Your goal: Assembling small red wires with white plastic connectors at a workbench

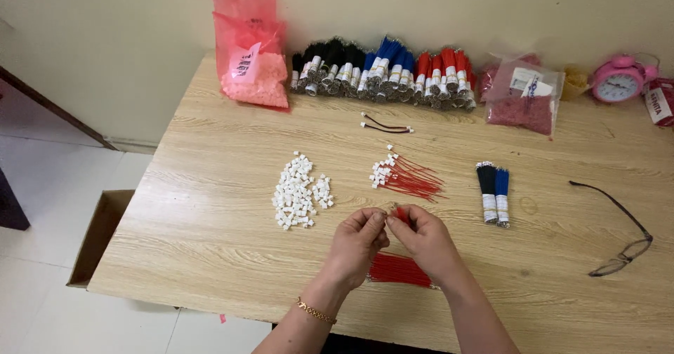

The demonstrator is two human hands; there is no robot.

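- The wooden bench (210, 242) carries everything, set against a pale wall.
- A row of bundled wires (382, 73) in black, blue and red lies along its far edge, between a pink bag of white parts (250, 59) and a clear bag of red parts (523, 98).
- The left hand (357, 245) and right hand (425, 242) meet near the front edge, fingertips pinched together on a red wire (400, 214); whether a white piece sits between them I cannot tell.
- A loose bundle of red wires (397, 270) lies just under the hands.
- Red wires with white plugs (407, 178) lie beyond the hands.
- A heap of white connectors (300, 191) sits to their left.
- A black and blue wire bundle (493, 192) and spectacles (621, 231) lie to the right.
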